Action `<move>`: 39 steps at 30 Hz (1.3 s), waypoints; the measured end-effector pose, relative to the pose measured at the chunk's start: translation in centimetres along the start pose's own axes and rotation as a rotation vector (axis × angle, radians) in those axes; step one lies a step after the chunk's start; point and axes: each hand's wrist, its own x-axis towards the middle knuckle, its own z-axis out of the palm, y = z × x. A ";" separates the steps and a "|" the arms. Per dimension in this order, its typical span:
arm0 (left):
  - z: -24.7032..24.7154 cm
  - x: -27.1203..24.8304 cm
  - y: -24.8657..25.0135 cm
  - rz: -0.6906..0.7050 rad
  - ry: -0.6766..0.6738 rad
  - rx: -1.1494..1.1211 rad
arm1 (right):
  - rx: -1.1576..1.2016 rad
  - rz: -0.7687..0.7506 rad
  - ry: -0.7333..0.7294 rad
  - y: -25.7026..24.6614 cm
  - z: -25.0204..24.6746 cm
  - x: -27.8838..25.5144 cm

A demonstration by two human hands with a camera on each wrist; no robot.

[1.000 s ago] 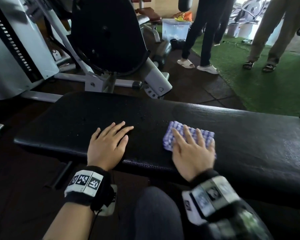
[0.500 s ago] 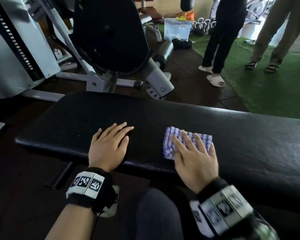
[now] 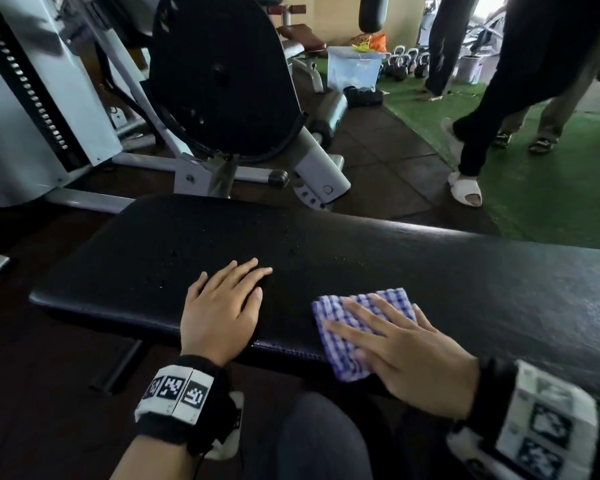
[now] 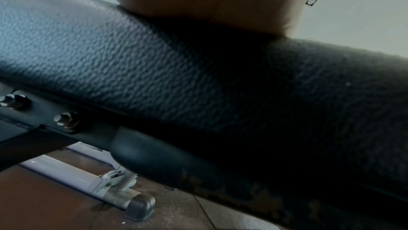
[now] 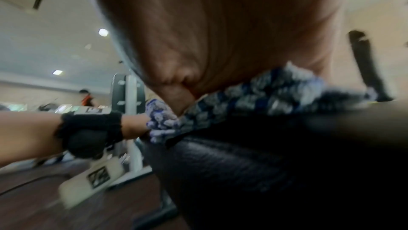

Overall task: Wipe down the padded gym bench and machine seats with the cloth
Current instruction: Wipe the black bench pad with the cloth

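A long black padded bench (image 3: 482,292) runs across the head view in front of me. On its near edge lies a blue-and-white checked cloth (image 3: 343,341), partly draped over the front. My right hand (image 3: 395,344) lies flat on the cloth with straight spread fingers, pressing it onto the pad. My left hand (image 3: 222,303) rests flat on the bare pad to the left, fingers together and straight. In the right wrist view the cloth (image 5: 253,101) bunches under my palm on the bench (image 5: 243,160). The left wrist view shows only the bench's grained side (image 4: 154,76) under my palm.
A white weight machine (image 3: 32,109) with a black round cover (image 3: 222,74) stands just behind the bench. Two people's legs (image 3: 499,98) stand on green turf (image 3: 551,202) at the back right. A clear plastic bin (image 3: 352,69) and kettlebells (image 3: 404,65) sit farther back.
My right hand has slid the cloth toward me, to the bench's near edge, where it now hangs over the front. The left hand stayed put. A person in black walked right.
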 end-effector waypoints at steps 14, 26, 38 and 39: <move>0.5 0.1 -0.3 -0.038 0.029 -0.031 | -0.275 0.026 -0.161 1.8 -6.4 15.9; 0.3 0.1 -0.1 -0.040 0.031 -0.043 | -0.323 -0.094 -0.335 -1.7 -5.6 10.0; 0.3 0.2 0.0 -0.050 0.021 -0.033 | -0.289 0.100 -0.342 3.6 -6.7 10.9; 0.3 0.2 0.0 -0.055 0.019 -0.037 | -0.305 0.064 -0.381 2.7 -6.5 9.8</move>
